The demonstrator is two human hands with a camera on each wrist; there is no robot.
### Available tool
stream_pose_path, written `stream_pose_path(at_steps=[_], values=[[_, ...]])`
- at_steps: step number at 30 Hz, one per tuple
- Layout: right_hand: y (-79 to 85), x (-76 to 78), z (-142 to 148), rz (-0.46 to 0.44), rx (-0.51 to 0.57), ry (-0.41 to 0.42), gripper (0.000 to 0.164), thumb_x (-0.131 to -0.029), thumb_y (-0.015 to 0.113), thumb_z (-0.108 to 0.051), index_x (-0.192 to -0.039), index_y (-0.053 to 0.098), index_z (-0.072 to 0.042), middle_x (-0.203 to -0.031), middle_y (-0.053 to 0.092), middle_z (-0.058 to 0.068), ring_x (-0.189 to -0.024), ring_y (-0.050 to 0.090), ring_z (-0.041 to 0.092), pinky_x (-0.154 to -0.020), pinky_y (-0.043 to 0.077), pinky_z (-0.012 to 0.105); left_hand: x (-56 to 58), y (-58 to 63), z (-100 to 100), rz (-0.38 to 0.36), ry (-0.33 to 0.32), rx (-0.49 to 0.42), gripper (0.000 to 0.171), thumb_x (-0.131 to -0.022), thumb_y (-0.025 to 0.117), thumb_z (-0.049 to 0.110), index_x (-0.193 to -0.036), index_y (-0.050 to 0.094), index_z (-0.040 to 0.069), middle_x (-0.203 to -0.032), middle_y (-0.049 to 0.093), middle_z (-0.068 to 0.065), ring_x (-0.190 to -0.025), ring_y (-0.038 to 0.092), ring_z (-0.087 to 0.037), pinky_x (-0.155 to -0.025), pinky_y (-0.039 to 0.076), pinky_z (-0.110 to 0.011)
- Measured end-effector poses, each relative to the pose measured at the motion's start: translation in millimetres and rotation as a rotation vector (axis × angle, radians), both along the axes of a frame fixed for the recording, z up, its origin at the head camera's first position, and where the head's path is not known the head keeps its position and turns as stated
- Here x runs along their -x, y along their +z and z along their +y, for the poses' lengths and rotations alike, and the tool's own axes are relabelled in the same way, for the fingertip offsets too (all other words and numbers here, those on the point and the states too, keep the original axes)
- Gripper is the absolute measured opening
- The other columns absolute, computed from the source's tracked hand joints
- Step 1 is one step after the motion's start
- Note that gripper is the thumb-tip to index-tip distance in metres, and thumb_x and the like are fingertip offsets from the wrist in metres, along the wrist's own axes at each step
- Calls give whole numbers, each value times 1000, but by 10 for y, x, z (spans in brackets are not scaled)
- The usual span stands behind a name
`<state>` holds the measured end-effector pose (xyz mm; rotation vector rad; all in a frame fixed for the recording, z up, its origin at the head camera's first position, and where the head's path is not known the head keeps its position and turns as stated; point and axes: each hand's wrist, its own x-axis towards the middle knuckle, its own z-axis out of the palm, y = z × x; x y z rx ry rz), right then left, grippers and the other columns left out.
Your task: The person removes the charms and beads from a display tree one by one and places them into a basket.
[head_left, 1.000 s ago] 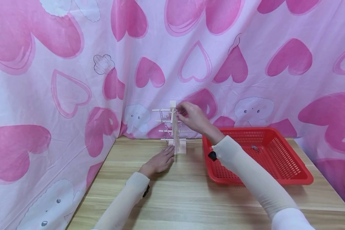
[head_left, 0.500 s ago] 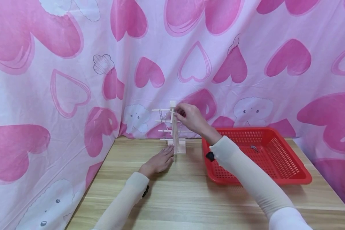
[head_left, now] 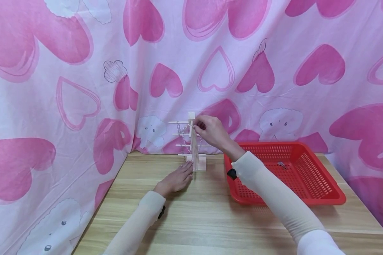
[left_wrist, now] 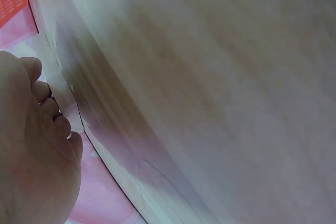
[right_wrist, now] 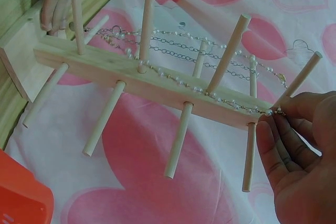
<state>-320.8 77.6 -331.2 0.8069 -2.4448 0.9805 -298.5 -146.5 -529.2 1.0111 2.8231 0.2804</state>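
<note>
A pale wooden peg rack (head_left: 195, 150) stands upright near the back of the table, its dowels sticking out on several sides. My right hand (head_left: 213, 131) is at its top. In the right wrist view, thumb and fingers pinch the end of a pearl-beaded necklace (right_wrist: 180, 83) beside a top dowel; the strand runs down along the post. Silver chains (right_wrist: 176, 52) hang on the far side of the rack. Low down, my left hand (head_left: 177, 178) rests by the rack's base, fingers fairly straight. The left wrist view shows that hand (left_wrist: 37, 150) from the side.
A red perforated plastic basket (head_left: 333, 177) stands on the right of the table, under my right forearm. Inside it lies a small silver chain (head_left: 282, 165). A pink heart-patterned cloth (head_left: 166, 79) hangs behind and at the sides of the wooden table (head_left: 191, 219).
My right hand has shifted slightly left, its fingertips now closer against the top of the post. The left hand stays at the base.
</note>
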Motion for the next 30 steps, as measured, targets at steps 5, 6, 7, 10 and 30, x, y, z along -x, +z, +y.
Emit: stream_pose_path(at_steps=[5,6,7,10,30], values=[[-5,-4,0,9,0,-2,11,-100,75,-11,-109,78,-6,-100,78,9,-87,73,22,-85,66,37,7,-13,6,-8,5,-1,59,-116,33,29,-167,27,-1,-178,19,-17,-166,17,-35,-136,22,-50],[-7,-3,0,12,0,-1,11,-100,75,-11,-109,78,-6,-100,78,9,-86,72,22,-85,66,37,8,-12,7,-10,6,4,60,-116,32,30,-167,26,0,-178,19,-17,-167,17,-35,-137,21,-50],[-8,-3,0,15,2,1,11,-99,75,-11,-109,78,-6,-100,78,9,-86,72,22,-85,67,37,7,-11,8,-9,5,2,60,-116,32,30,-167,26,-1,-178,19,-17,-166,17,-35,-137,21,-50],[-10,-9,-2,22,4,4,11,-99,75,-11,-108,78,-6,-100,78,9,-86,72,22,-84,67,37,4,-6,9,-6,1,3,59,-117,31,30,-167,26,-1,-178,19,-18,-166,17,-36,-137,21,-50],[27,-93,-25,64,21,57,8,-100,74,-9,-104,78,-4,-96,78,10,-84,72,22,-82,66,37,-13,15,3,-9,11,-35,58,-115,34,26,-167,28,1,-177,22,-18,-166,20,-37,-136,22,-53]])
